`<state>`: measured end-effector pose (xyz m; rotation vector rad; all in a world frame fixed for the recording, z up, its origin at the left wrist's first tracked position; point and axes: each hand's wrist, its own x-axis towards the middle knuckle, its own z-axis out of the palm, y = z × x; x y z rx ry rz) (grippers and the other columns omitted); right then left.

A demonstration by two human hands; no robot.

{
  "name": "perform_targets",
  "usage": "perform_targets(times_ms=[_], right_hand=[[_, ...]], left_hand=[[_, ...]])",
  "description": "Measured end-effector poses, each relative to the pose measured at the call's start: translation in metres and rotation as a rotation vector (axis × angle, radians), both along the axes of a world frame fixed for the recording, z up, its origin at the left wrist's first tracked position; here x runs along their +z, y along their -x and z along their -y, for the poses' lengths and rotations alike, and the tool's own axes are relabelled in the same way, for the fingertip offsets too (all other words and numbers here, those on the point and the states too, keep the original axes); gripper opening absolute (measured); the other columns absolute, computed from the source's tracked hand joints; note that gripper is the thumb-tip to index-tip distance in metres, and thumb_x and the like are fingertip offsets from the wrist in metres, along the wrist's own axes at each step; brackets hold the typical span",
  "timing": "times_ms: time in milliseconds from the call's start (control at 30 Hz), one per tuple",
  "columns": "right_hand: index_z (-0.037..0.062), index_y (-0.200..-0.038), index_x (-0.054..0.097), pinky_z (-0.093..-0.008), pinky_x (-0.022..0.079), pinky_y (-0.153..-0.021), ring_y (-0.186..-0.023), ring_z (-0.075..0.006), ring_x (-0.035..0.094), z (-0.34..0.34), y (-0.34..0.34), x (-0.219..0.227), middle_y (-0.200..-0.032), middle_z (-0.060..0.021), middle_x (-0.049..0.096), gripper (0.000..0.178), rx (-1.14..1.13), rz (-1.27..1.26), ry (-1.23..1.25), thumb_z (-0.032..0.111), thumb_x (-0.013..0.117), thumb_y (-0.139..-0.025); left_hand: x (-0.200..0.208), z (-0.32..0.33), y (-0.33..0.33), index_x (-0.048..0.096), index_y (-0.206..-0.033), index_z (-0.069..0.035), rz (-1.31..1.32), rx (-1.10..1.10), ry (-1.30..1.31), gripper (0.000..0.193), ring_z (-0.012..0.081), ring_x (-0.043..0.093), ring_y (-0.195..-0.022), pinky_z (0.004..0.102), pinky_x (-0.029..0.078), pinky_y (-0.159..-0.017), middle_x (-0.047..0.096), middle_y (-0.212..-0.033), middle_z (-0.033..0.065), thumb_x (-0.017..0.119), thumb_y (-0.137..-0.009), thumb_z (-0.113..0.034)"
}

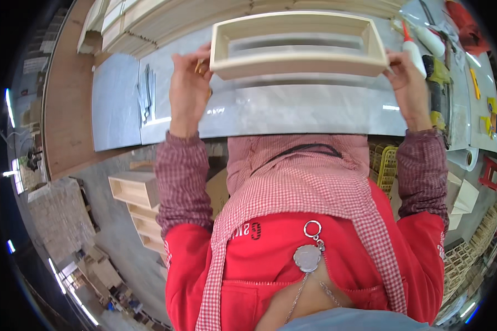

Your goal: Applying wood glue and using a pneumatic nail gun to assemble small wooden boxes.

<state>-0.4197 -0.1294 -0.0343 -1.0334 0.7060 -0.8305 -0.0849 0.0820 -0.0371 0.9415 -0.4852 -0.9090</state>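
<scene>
A long rectangular frame of pale wood, open through its middle, is held level above the grey work table. My left hand grips its left end, a yellow ring showing on a finger. At the opposite end my right hand is closed on the frame's right corner. Parts of the fingers of both hands are hidden behind the wood. Through the opening I see the table surface.
Stacked wooden boards line the table's far side. Right of my right hand lie a white bottle with a red nozzle, a black and yellow tool and a yellow cutter. Thin metal strips lie at left. Wooden boxes stand below.
</scene>
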Motion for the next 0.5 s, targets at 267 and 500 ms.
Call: perform_targets(times_ms=[267, 500], right_hand=[[0.0032, -0.094, 0.060, -0.0285, 0.039, -0.094, -0.104, -0.0161, 0.050, -0.015, 0.002, -0.006, -0.118, -0.0104, 0.056, 0.007, -0.042, -0.053, 0.062, 0.004, 0.058, -0.087], [0.0023, -0.095, 0.060, -0.0239, 0.040, -0.091, -0.098, -0.0134, 0.052, -0.019, 0.002, -0.020, -0.111, -0.0093, 0.059, 0.013, -0.043, -0.016, 0.068, -0.002, 0.058, -0.083]], left_hand=[[-0.024, -0.004, 0.014, 0.063, -0.095, -0.002, -0.008, 0.101, 0.047, 0.038, 0.0143, 0.050, -0.093, 0.0265, 0.040, -0.081, 0.056, -0.116, 0.0078, 0.044, -0.099, -0.035], [-0.034, -0.010, 0.009, 0.062, -0.098, -0.003, 0.023, 0.099, -0.018, 0.025, 0.0147, 0.051, -0.099, 0.0259, 0.039, -0.085, 0.057, -0.115, 0.0064, 0.048, -0.097, -0.024]])
